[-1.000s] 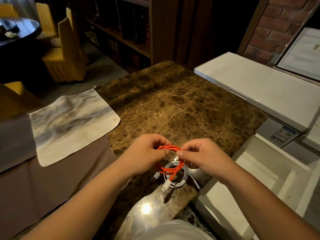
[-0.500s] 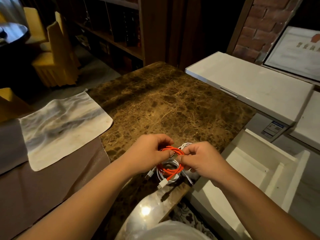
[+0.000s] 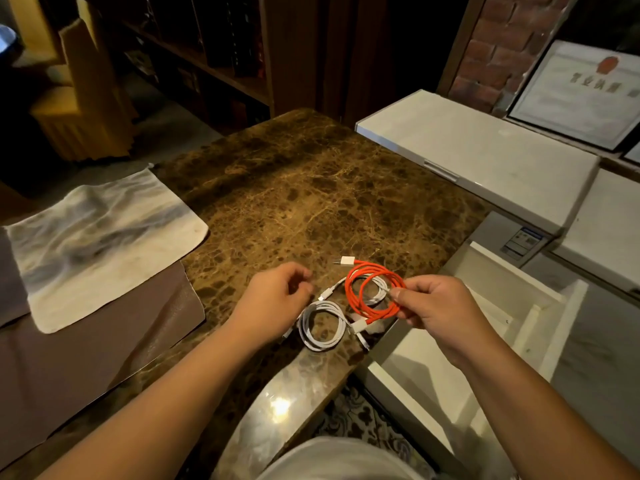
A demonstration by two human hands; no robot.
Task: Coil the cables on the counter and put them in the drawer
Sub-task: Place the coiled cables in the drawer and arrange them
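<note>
Orange cable point(image 3: 374, 292), wound into a loose coil of several loops, hangs from the right hand point(image 3: 437, 306), whose thumb and fingers point(image 3: 398, 293) pinch the right side of the coil. One white plug sticks out from the top of the coil toward the far side of the counter point(image 3: 294, 202), and the other white plug hangs at the coil's lower edge. The coil is held just above the counter's near right corner, beside the open drawer point(image 3: 519, 317).

The left hand point(image 3: 277, 297) hovers above the counter with its fingers loosely curled and holding nothing, just left of the cables. A coiled white cable point(image 3: 320, 327) lies flat on the marble counter near its front edge, directly in front of the left hand. A second white cable point(image 3: 379, 287) lies behind the orange coil and is partly hidden by it; whether the orange coil touches it I cannot tell.

The drawer is white, pulled out to the right of the counter, with a divider wall inside. Behind it runs a white cabinet top point(image 3: 485, 157). A grey-and-white cloth point(image 3: 100, 240) lies on the left, half on the counter and half on a brown mat point(image 3: 86, 348). A framed certificate point(image 3: 581, 95) leans against the brick wall point(image 3: 498, 53) at far right. Yellow chairs point(image 3: 86, 109) stand at far left beside a dark bookshelf point(image 3: 207, 46).
</note>
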